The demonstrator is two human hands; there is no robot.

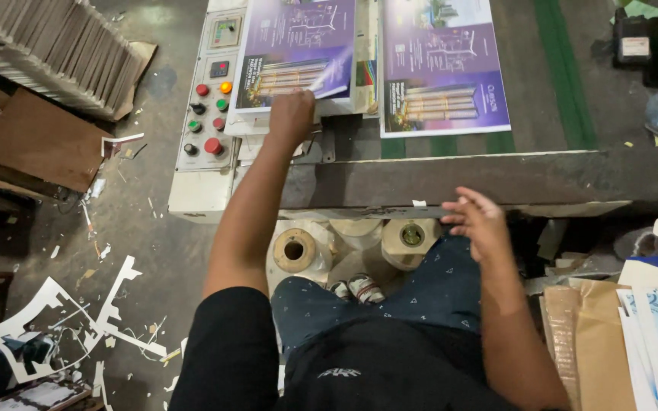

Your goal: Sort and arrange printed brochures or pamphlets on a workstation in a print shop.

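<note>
My left hand point(292, 114) reaches forward and pinches the lower right corner of a purple printed sheet point(298, 49) that tops a stack on the machine bed. The corner curls up under my fingers. A second purple printed sheet point(443, 65) lies flat to the right on the bed. My right hand point(477, 221) hovers with fingers spread near the front edge of the machine table point(451, 179), holding nothing. My knees in dark patterned trousers are below it.
A control panel point(211, 114) with red, green and orange buttons sits left of the stack. Tape rolls point(295, 250) lie under the table. Paper scraps point(62, 320) litter the floor at left. Stacked boards point(55, 53) stand at the upper left; brown and printed sheets point(634, 335) are piled at right.
</note>
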